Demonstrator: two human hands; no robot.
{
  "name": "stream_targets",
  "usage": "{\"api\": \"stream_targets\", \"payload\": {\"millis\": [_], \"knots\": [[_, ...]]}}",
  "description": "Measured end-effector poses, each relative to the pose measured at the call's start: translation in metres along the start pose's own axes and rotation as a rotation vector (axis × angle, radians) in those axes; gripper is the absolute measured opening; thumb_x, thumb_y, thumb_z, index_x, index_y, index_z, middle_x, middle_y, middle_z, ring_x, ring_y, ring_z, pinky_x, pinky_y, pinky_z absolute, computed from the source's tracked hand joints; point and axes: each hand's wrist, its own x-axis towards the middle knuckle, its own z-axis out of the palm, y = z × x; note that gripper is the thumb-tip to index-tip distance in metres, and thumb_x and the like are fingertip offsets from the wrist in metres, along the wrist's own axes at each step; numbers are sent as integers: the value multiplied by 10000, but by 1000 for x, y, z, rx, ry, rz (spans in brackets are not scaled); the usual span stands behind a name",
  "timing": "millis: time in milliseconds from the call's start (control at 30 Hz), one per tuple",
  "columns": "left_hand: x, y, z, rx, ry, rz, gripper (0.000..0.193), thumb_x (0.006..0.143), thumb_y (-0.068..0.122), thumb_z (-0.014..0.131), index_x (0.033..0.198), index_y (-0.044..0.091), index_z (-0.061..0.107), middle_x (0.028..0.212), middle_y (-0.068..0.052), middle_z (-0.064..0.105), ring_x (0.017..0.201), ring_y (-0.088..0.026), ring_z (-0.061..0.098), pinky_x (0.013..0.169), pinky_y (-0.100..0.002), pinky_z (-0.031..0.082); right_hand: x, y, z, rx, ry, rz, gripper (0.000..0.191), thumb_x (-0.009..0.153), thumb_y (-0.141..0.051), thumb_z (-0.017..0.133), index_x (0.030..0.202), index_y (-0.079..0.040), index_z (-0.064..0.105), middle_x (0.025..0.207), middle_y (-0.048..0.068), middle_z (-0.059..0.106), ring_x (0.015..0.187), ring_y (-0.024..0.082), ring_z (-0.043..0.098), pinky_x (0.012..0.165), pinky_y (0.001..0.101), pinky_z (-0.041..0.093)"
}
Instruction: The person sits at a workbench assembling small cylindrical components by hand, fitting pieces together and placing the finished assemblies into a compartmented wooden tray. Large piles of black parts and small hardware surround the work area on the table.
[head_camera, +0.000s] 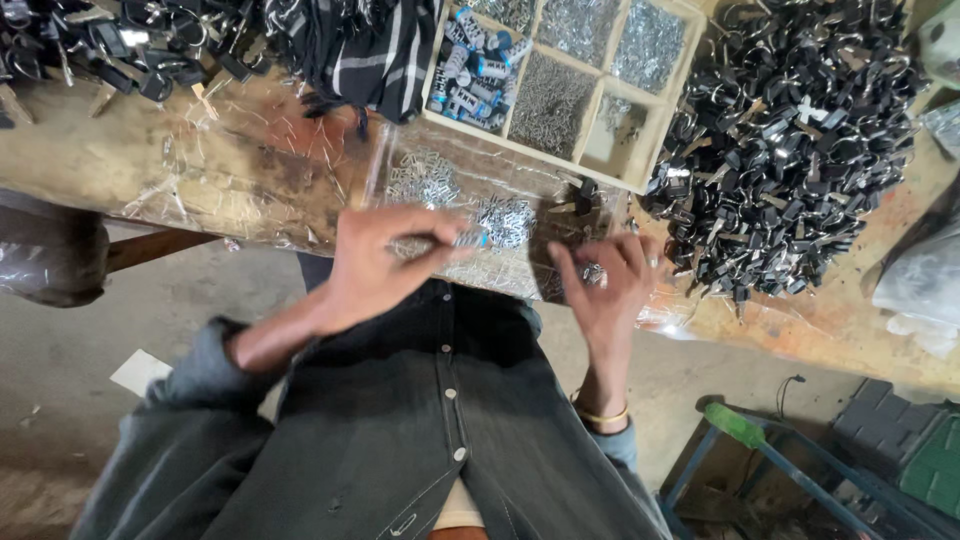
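My left hand (372, 262) is blurred with motion and pinches a small silver piece with a blue end (472, 238) over the edge of the workbench. My right hand (604, 290) is turned palm up beside it, fingers partly curled, with a few small shiny metal pieces (592, 272) lying in the palm. A gold bangle (598, 412) sits on that wrist. Just beyond both hands lies a clear plastic tray (400, 150) with little heaps of silver metal parts (505, 220).
A wooden divided box (642, 172) holds silver pins and blue-and-silver cylinders (475, 65). A big heap of black metal parts (790, 130) lies to the right, another (120, 45) at the far left. A striped dark cloth (375, 55) hangs at the back. Blue metal frame (770, 450) stands on the floor.
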Motion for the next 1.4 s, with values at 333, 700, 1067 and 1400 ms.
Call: {"api": "stream_targets", "payload": {"millis": [333, 700, 1067, 1400], "knots": [[-69, -27, 23, -29, 109, -203, 254, 877, 4, 808, 1119, -3, 732, 1089, -103, 763, 947, -153, 767, 787, -256, 635, -43, -52, 13, 12, -139, -36, 583, 796, -411, 897, 1290, -168, 707, 1526, 150, 423, 1416, 414, 290, 1190, 544, 229], [-78, -49, 30, 67, 135, -172, 231, 864, 55, 843, 1082, 47, 767, 1051, -61, 793, 798, -87, 737, 651, -217, 572, -49, -47, 18, 165, -156, -240, 214, 799, -100, 884, 968, -161, 769, 1046, -36, 731, 1113, 211, 609, 1031, 453, 317], [-79, -57, 35, 80, 155, -165, 236, 869, 62, 838, 1095, 55, 772, 1115, -81, 792, 850, -119, 783, 650, -227, 601, -41, -79, 39, 517, -106, 141, 185, 894, 31, 782, 1065, -25, 740, 972, 48, 732, 886, 179, 634, 828, 279, 491], [-84, -65, 33, 103, 104, -54, 247, 889, 6, 771, 1133, 36, 751, 1182, -108, 769, 1016, -209, 788, 769, -270, 642, -39, -89, 46, 571, -138, 326, 296, 835, -18, 803, 1099, -52, 675, 883, -29, 726, 765, 88, 577, 731, 253, 478]]}}
